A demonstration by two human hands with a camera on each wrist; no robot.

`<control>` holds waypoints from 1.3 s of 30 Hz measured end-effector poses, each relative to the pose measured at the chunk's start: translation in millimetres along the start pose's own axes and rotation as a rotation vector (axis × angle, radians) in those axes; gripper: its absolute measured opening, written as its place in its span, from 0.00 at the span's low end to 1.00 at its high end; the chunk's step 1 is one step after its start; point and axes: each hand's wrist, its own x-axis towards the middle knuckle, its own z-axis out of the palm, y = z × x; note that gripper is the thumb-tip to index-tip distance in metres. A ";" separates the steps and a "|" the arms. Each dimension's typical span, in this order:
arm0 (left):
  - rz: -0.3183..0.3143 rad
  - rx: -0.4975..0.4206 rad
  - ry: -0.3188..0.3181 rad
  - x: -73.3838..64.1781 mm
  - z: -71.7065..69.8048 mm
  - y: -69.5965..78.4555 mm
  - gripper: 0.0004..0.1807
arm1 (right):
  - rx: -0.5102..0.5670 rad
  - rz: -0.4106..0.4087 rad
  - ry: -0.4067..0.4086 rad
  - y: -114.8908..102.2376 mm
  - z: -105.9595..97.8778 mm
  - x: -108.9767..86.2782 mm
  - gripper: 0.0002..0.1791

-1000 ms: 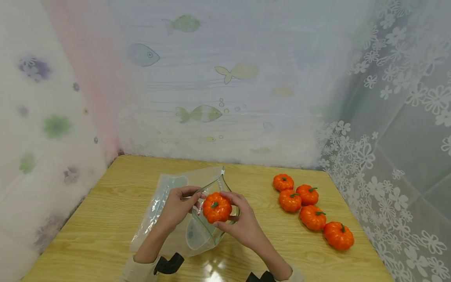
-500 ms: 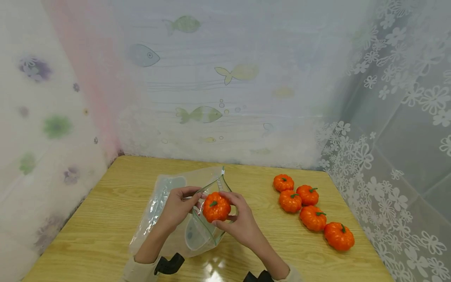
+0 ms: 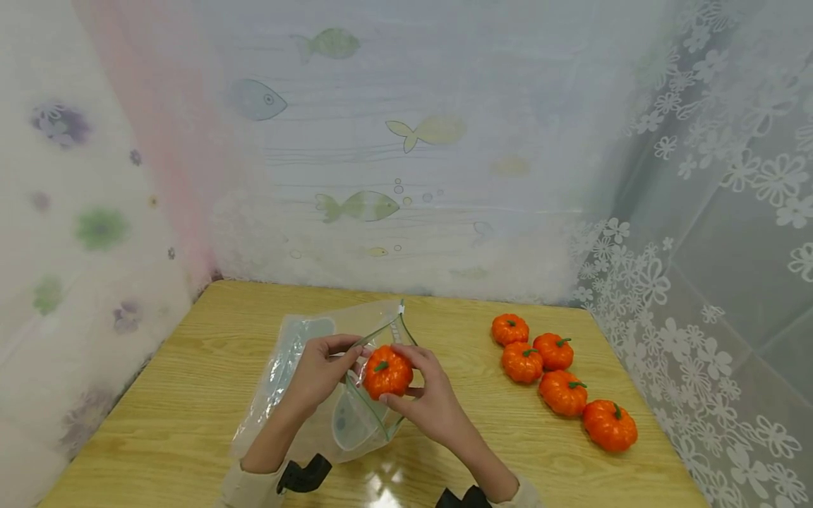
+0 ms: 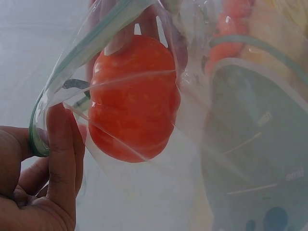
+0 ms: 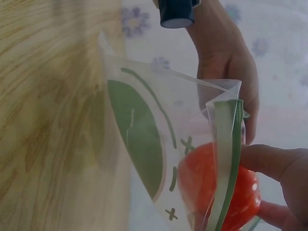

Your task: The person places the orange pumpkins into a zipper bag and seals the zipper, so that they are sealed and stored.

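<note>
**Held pumpkin (image 3: 389,374) partly inside the clear bag (image 3: 346,420), both hands busy**

Going left to right on my feed: the left wall (image 3: 95,229) has blurry flower prints. It meets the wood-grain table (image 3: 184,360). The clear bag spreads over the table's middle, printed panels showing, green-edged mouth gaping to the right, white slider (image 3: 401,309) at the far corner.

My left hand (image 3: 320,377) comes next, thumb and bent fingers pinching the bag's green rim; left wrist view confirms it, with hardly any gap at the pinch.

The held pumpkin sits right at the mouth, orange, green stem. Through the left wrist camera I see it behind film; from the right wrist camera, part is behind film, part sticks out past the rim.

My right hand (image 3: 435,398) grips that pumpkin from its right side, thumb below, fingers above, spread about as wide as the fruit.

Further right, well apart from the hands, five more pumpkins (image 3: 563,393) form a staggered cluster. Last, the right wall (image 3: 730,296), grey under white flowers.
</note>
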 end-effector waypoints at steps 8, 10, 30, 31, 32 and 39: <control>0.007 0.007 0.009 -0.8 -2.4 1.9 0.16 | 0.000 -0.002 -0.003 0.5 0.2 0.2 0.36; 0.016 0.001 0.005 -1.2 -2.9 2.0 0.16 | -0.001 0.004 -0.003 0.0 -0.2 -0.3 0.35; 0.050 -0.036 -0.008 -1.9 -10.8 10.4 0.17 | 0.176 -0.352 0.321 10.9 -9.2 -11.3 0.17; 0.052 -0.037 -0.007 -2.1 -10.9 11.3 0.17 | 0.188 -0.346 0.342 12.8 -11.0 -11.7 0.16; 0.053 -0.041 -0.004 -2.2 -11.0 12.0 0.17 | 0.197 -0.336 0.363 14.7 -12.9 -12.3 0.15; 0.050 -0.049 0.014 -1.0 -11.8 14.1 0.16 | 0.227 -0.241 0.464 31.5 -26.4 -18.2 0.14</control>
